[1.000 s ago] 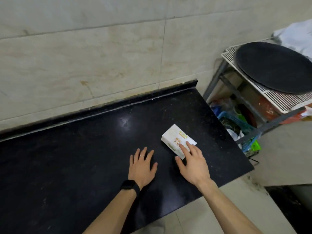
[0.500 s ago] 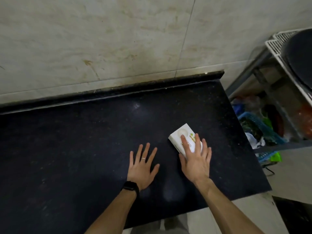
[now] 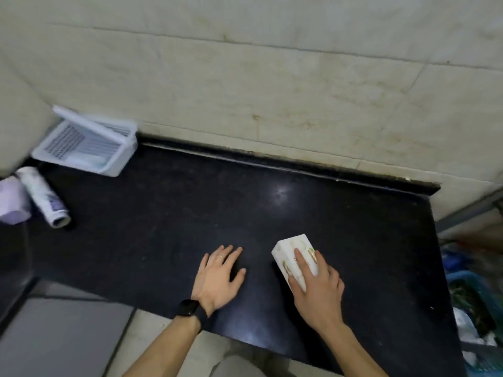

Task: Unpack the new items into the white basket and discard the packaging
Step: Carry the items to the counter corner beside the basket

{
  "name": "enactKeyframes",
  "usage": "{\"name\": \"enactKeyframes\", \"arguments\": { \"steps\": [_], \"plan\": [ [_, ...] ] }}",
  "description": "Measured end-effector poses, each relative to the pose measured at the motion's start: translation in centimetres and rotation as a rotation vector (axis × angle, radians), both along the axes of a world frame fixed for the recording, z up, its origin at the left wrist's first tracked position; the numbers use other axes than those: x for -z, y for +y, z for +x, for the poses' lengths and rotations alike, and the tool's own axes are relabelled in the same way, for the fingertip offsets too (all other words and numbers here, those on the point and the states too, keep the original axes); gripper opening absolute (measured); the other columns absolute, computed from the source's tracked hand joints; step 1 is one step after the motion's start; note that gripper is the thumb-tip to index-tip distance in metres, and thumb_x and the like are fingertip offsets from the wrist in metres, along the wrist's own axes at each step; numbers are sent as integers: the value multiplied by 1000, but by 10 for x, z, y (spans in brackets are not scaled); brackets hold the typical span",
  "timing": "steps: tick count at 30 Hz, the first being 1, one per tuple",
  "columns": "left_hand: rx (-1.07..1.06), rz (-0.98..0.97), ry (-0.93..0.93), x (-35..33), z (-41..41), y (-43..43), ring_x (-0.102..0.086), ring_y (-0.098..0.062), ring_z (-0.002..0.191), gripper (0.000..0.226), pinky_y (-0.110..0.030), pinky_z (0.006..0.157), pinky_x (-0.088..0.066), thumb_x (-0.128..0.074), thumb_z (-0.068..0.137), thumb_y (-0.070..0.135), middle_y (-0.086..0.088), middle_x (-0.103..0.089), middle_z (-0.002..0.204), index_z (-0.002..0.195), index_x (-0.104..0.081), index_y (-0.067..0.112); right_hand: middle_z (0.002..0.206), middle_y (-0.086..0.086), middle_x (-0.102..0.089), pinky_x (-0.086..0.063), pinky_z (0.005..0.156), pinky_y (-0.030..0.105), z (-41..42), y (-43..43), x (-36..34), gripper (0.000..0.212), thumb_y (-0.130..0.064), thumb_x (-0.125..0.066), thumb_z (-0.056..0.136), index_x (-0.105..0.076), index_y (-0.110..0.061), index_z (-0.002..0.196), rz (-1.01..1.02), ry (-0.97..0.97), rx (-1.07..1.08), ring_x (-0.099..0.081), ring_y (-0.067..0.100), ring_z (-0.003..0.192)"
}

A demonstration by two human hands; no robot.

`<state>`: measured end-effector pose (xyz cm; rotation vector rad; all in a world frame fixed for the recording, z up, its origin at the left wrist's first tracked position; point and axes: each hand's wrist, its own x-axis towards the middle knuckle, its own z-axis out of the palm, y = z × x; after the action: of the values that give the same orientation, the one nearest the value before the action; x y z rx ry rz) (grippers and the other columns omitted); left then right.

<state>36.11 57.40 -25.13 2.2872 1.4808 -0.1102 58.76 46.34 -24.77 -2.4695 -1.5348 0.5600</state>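
Head view. Small white box (image 3: 295, 258) lies on the black counter (image 3: 163, 227), at about 4 o'clock from the counter's middle, near the front edge. Printed faces, sharp corners; it looks like thin cardboard, sealed as far as I can tell. Judgement: light, stiff enough to hold its shape, but the walls would dent under a hard squeeze. Smooth print on a polished counter, so it could slide if pushed from one side only. Best hold is across the two long sides, thumb on one and fingers on the other, leaving an end flap free for opening.

Right hand (image 3: 317, 291) sits on top of the box from the 5 o'clock side. Fingers (image 3: 300, 261) lie along the top face, thumb low against the near long side. The hand is partly curled over the box, touching it, not yet clearly clamped around it; the box rests on the counter.

Left hand (image 3: 217, 278) lies flat on the counter at 9 o'clock from the box, apart from it, fingers spread, holding nothing. A ring on one finger, a dark watch (image 3: 190, 308) at the wrist.

White basket (image 3: 114, 161) stands tilted at the counter's far left corner, roughly 10 o'clock from the box, well apart. A white roll (image 3: 43, 197) lies on its side just in front of the basket.
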Motion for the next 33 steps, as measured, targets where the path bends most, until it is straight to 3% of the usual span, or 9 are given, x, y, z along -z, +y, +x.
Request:
{"name": "enactKeyframes", "arguments": {
  "steps": [5,9,13,20,26,33],
  "plan": [
    [-342,64,28,-32,-109,-22,-23,-16,147,72,-42,120,-17,-14,85,66,7,-37,155,149,-33,37,164,1,-12,-27,109,49,-88,32,-26,65,-58,-38,92,-13,-51,152,27,37,-349,-30,31,129],
    [-580,132,17,-53,-195,-45,-24,-18,146,56,-40,119,-17,-34,96,55,5,-37,155,149,-34,35,163,2,-13,-29,109,50,-164,64,-45,62,-55,-40,94,-15,-51,150,69,32,-575,-31,32,130],
    [-728,181,-17,-67,-275,-62,-27,-19,145,54,-37,118,-18,-38,98,51,3,-37,155,149,-34,36,163,1,-14,-29,110,51,-247,89,-59,63,-55,-42,95,-14,-51,151,109,17,-725,-30,32,132],
    [-757,299,-73,-85,-413,-47,-27,-16,145,54,-42,119,-22,-36,96,54,7,-39,153,148,-34,39,162,-6,-15,-25,110,50,-392,126,-81,62,-56,-45,95,-16,-55,149,187,88,-709,-30,28,131],
    [-790,431,-91,-117,-503,-15,-29,-16,144,52,-43,119,-22,-40,95,51,6,-43,151,146,-41,37,163,-2,-17,-23,110,51,-481,164,-111,62,-53,-51,95,-21,-55,149,243,94,-721,-31,31,132],
    [-841,368,-102,-106,-573,36,-26,-15,145,52,-41,120,-20,-43,97,50,5,-40,153,147,-38,37,163,-2,-13,-20,113,49,-545,216,-107,63,-55,-47,96,-16,-55,150,202,104,-763,-25,28,134]
  ]
}}
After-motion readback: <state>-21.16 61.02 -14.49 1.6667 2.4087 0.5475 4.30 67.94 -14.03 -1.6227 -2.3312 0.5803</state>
